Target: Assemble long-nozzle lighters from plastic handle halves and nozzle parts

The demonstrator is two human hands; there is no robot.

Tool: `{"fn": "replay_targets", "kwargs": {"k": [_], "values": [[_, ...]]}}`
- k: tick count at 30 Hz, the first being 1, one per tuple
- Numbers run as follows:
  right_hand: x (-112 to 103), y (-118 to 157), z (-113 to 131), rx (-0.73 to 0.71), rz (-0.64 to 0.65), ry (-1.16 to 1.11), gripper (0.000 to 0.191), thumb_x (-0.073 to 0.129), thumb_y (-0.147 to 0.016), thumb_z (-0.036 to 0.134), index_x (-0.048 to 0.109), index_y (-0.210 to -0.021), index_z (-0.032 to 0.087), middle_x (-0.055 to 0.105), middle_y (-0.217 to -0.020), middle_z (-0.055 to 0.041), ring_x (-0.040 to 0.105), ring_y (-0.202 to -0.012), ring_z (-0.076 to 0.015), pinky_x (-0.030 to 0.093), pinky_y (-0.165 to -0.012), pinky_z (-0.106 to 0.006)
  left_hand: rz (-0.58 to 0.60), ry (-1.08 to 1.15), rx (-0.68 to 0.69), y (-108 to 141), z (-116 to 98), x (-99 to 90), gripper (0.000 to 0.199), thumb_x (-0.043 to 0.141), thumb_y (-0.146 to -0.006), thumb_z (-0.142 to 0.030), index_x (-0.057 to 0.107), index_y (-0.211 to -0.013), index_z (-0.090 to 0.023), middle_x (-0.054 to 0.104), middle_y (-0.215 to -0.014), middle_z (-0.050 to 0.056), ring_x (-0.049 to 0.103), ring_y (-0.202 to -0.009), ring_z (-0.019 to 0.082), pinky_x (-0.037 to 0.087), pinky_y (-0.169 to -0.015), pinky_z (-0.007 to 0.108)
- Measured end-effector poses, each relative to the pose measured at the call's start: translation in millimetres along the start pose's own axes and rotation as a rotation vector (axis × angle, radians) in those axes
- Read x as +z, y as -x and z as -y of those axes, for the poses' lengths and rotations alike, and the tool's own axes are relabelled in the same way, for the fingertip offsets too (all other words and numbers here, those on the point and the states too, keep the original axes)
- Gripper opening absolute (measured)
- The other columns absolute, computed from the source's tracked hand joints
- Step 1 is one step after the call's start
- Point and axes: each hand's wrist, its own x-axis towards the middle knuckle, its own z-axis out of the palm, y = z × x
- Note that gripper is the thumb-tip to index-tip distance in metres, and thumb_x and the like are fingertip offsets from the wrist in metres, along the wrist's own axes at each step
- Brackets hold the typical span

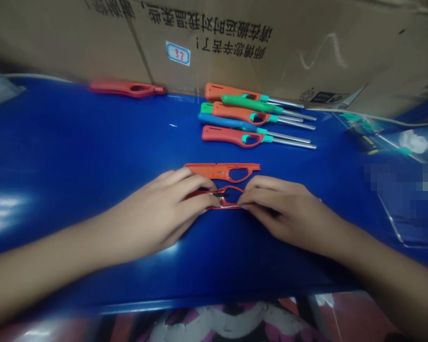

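On the blue table lies an orange lighter shell half (231, 190) with its hollow side up, a black part and a thin white strand in it. The fingers of my left hand (171, 204) are closed round its left portion. My right hand (281, 204) pinches its right end by the finger loop. Just beyond it rests a matching orange shell half (205, 170), its left part touched or partly covered by my left fingers. My fingertips hide both ends of the nearer half.
Several assembled lighters (231, 135) with metal tubes lie in a stack behind the shells. A red handle (121, 89) lies farther left by a cardboard box (235, 52). Clear plastic bags (410, 142) with parts are on the right of the blue table (92, 152).
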Motion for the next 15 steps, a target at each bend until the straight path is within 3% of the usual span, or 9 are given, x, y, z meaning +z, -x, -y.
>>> {"fn": "replay_targets", "kwargs": {"k": [8,15], "values": [[0.9,0.6,-0.4,-0.005,0.003,0.003,0.021,0.05,-0.102,0.02,0.07,-0.104,0.021,0.067,-0.101,-0.0043,0.063,-0.089,-0.0157,0.048,-0.078,-0.029,0.037,-0.01,0.001,2.6,1.4,-0.2,0.035,0.05,-0.1,-0.016,0.061,-0.132,-0.025,0.06,-0.129,0.011,0.055,-0.113,0.029,0.052,-0.091,0.044],[1.8,1.6,-0.5,-0.021,0.01,0.043,0.022,0.049,-0.101,0.019,0.069,-0.108,0.02,0.067,-0.103,-0.0035,0.063,-0.089,-0.0151,0.048,-0.077,-0.028,0.006,0.052,-0.023,0.5,-0.8,0.3,0.031,0.047,-0.103,-0.019,0.066,-0.127,-0.023,0.061,-0.126,0.011,0.055,-0.112,0.027,0.051,-0.092,0.043]]}}
